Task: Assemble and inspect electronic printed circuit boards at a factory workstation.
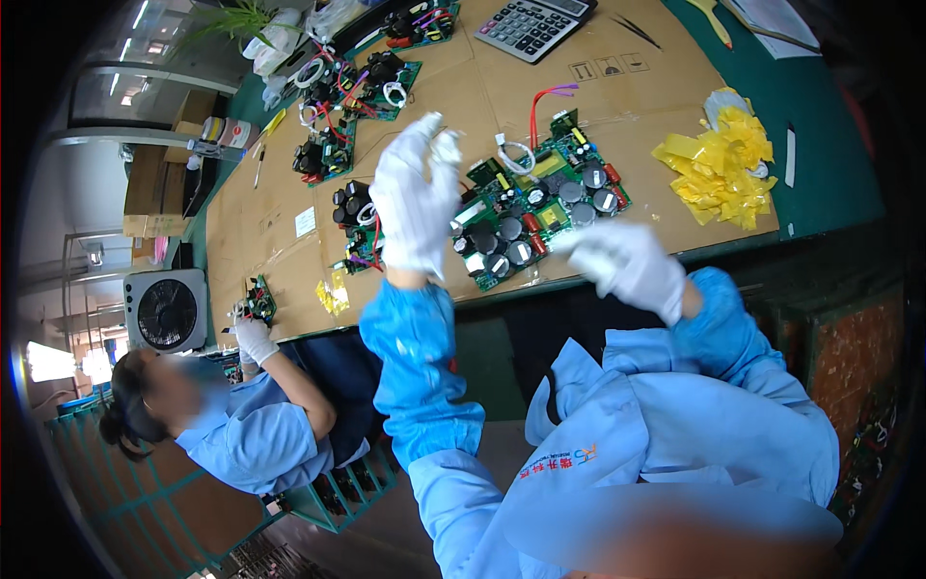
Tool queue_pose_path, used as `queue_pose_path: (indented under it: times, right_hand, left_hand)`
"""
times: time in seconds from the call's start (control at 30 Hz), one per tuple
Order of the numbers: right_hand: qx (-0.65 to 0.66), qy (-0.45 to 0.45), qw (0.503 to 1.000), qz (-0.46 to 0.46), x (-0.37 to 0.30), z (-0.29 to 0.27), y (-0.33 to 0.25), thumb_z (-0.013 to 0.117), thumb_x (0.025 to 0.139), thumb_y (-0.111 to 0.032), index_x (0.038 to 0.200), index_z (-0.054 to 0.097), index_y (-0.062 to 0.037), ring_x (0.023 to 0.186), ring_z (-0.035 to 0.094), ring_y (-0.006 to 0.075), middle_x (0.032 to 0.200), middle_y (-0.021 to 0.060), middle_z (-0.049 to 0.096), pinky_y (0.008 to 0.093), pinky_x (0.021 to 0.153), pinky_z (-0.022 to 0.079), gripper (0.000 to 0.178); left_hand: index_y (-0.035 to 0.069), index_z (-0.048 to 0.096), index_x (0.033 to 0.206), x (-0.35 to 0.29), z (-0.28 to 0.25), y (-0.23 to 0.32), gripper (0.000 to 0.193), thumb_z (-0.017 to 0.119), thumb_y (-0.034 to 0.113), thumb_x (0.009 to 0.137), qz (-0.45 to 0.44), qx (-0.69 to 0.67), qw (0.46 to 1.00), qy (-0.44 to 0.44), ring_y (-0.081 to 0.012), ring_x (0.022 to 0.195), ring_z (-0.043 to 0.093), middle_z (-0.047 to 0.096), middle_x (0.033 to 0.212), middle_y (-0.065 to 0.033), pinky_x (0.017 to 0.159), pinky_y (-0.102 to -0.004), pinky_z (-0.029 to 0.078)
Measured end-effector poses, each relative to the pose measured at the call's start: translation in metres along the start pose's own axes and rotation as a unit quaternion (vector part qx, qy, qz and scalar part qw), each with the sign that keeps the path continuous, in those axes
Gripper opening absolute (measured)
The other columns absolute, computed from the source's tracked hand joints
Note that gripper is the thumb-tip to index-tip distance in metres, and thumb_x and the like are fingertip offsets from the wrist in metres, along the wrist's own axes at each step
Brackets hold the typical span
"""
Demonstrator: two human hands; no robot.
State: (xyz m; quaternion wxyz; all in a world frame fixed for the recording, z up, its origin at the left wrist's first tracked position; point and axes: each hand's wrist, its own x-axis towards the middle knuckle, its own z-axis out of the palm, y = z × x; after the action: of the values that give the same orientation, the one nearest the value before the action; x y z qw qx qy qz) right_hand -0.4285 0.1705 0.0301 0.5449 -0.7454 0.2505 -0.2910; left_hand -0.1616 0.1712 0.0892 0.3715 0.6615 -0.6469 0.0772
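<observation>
Both my hands wear white gloves, with blue sleeve covers at the wrists. My left hand (415, 198) is raised above the cardboard, just left of a green circuit board (555, 214). Its fingers point up with a gap between them and the thumb, and I see nothing held. My right hand (632, 270) is at the board's near right edge, smeared by motion, so its fingers cannot be read. The board carries several dark round capacitors, red parts, a white cable loop and red and purple wires. Another board (354, 205) lies partly hidden behind my left hand.
More circuit boards (328, 154) lie at the far left, below a calculator (533, 27). Tweezers (637, 32) lie at the back. A heap of yellow tape pieces (719, 164) sits on the right. At the left, a co-worker's gloved hand (256, 340) is by a small board (258, 301).
</observation>
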Motion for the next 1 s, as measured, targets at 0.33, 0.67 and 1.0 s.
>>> queue_pose_path:
  times: [0.33, 0.67, 1.0]
  right_hand:
    - [-0.324, 0.126, 0.932, -0.105, 0.040, -0.032, 0.057, 0.064, 0.093, -0.030, 0.119, 0.062, -0.0087, 0.090, 0.065, 0.0339, 0.107, 0.0125, 0.064, 0.0433, 0.069, 0.053, 0.034]
    - [-0.266, -0.069, 0.959, -0.068, -0.034, 0.000, -0.007, 0.066, 0.090, -0.024, 0.134, 0.057, -0.0119, 0.088, 0.063, 0.0343, 0.103, 0.0143, 0.063, 0.0403, 0.072, 0.052, 0.046]
    - [0.013, 0.126, 0.989, -0.076, -0.050, -0.029, -0.005, 0.054, 0.100, -0.016, 0.124, 0.064, -0.0034, 0.059, 0.051, 0.0065, 0.097, 0.0063, 0.068, 0.0211, 0.054, 0.043, 0.028]
  left_hand:
    - [0.002, 0.059, 0.119, -0.127, 0.051, 0.061, 0.045, 0.071, 0.024, 0.081, 0.120, 0.119, 0.979, -0.118, -0.0345, 0.111, 0.058, 0.062, 0.112, -0.0148, 0.101, -0.0505, 0.041]
    - [0.006, 0.061, 0.124, -0.177, 0.008, 0.046, 0.051, 0.069, 0.004, 0.074, 0.061, 0.127, 0.990, -0.028, -0.0377, 0.124, 0.051, 0.054, 0.133, -0.0155, 0.103, -0.0491, 0.041]
    - [0.000, 0.043, 0.138, -0.248, 0.031, 0.091, 0.045, 0.057, 0.012, 0.097, -0.397, -0.237, 0.869, 0.178, -0.0178, 0.101, 0.056, 0.052, 0.125, -0.0155, 0.088, -0.0323, 0.049]
